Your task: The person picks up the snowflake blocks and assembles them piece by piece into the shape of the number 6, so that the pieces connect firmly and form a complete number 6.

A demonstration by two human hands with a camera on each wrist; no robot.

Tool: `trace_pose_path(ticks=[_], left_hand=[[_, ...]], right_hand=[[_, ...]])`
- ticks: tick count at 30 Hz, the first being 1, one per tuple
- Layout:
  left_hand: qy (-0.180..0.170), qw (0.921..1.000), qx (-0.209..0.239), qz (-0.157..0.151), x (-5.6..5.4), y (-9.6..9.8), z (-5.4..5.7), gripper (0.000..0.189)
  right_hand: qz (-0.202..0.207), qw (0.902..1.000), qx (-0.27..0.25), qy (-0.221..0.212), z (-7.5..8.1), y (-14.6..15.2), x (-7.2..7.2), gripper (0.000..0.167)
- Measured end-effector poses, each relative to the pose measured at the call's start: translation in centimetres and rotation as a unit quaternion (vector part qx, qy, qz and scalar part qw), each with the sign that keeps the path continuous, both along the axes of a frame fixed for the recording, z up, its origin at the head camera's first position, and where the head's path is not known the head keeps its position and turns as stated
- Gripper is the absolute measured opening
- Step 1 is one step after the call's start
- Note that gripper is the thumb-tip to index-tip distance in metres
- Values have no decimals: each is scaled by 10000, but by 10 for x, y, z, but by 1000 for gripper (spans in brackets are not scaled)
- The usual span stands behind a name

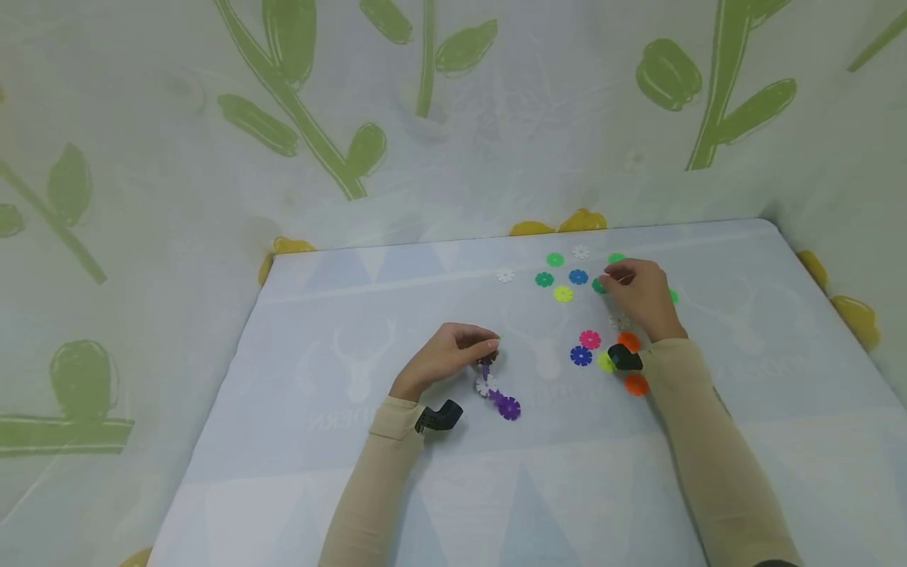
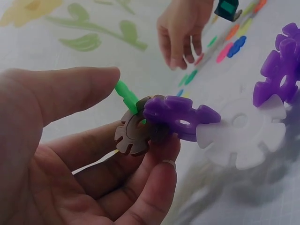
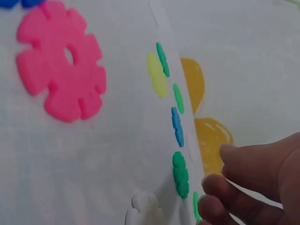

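My left hand [image 1: 448, 354] grips one end of a linked chain of notched plastic snowflake discs. In the left wrist view, the thumb tip touches a bright green disc [image 2: 125, 96] slotted into a brown disc [image 2: 125, 136], with fingers behind the brown one. From there run a purple disc [image 2: 176, 110], a white disc [image 2: 258, 136] and more purple discs [image 2: 276, 75]. My right hand [image 1: 643, 298] reaches over the far discs, fingertips close by a dark green disc [image 1: 600, 285]. Thumb and fingers stand apart in the right wrist view, with nothing visible between them.
Loose discs lie on the table [image 1: 283, 394]: blue [image 1: 578, 277], yellow [image 1: 563, 294] and white [image 1: 505, 276] at the back. Nearer lie pink [image 1: 590, 339], dark blue [image 1: 581, 356] and orange [image 1: 636, 384] ones, beside the right wrist's black camera [image 1: 625, 357]. A patterned curtain [image 1: 524, 142] hangs behind.
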State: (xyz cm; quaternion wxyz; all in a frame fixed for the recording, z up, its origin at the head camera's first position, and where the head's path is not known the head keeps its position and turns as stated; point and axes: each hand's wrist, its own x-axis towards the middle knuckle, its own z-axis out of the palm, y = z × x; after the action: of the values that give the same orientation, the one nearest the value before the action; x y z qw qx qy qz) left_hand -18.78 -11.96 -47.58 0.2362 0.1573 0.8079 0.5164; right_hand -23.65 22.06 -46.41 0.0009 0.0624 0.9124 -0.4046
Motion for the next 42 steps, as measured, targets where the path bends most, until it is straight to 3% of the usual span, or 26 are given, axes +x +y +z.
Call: trace_pose_path(ticks=[12,25,32,42], left_hand=[[-108,9998,85,-127,-3,-3,-3,41],[-203,9997,57,-128,-1,-2,-1,42],[-151,9998,-37,-114,-1,-2,-2,41],[-99,9998,3,-152,-1,-3,0,41]], right_hand=[[446,9970,528,-356,-11,7,-11,50],[454,9930,446,-1000,0,2,-13,39],[606,9959,139,-654,9,-8,-7,34],[1368,9894,-365,-330,26,-39,5,32]])
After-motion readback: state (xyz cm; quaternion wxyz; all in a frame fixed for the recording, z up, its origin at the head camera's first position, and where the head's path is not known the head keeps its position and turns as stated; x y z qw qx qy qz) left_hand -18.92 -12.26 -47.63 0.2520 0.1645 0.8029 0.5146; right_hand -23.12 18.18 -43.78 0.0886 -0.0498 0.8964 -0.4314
